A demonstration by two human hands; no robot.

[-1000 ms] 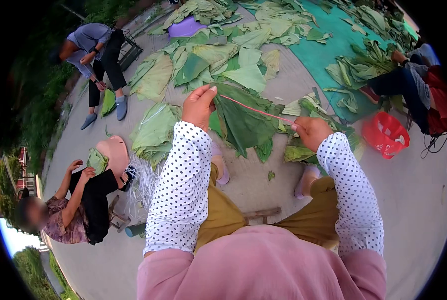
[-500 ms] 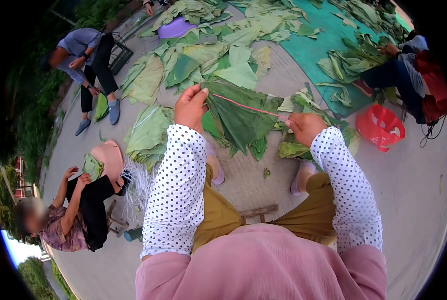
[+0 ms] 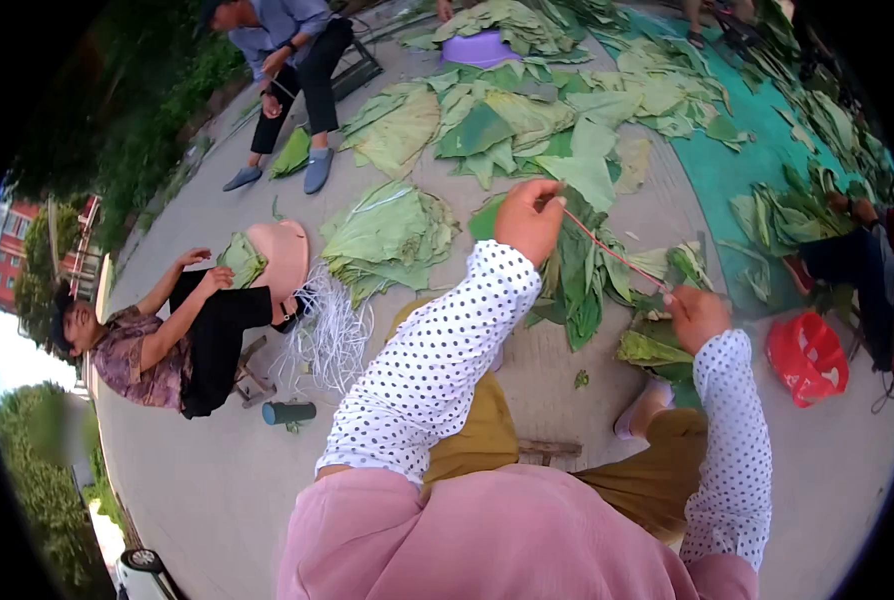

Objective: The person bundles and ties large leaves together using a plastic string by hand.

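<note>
Concrete [image 3: 217, 490] below, cord [image 3: 615, 255] between hands [image 3: 530, 222]

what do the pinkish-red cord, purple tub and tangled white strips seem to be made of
Pinkish-red cord: perhaps plastic or textile; it looks thin and even, but too fine to be sure.
Purple tub: likely plastic, given its uniform colour and smooth wall.
Tangled white strips: probably plastic, being thin, pale and loosely curling, though another fibre is possible.

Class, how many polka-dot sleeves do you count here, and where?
2: the left sleeve, behind the left hand, and the right sleeve, behind the right hand. A red cord stretches between the hands. Both sleeves show plainly.
</note>
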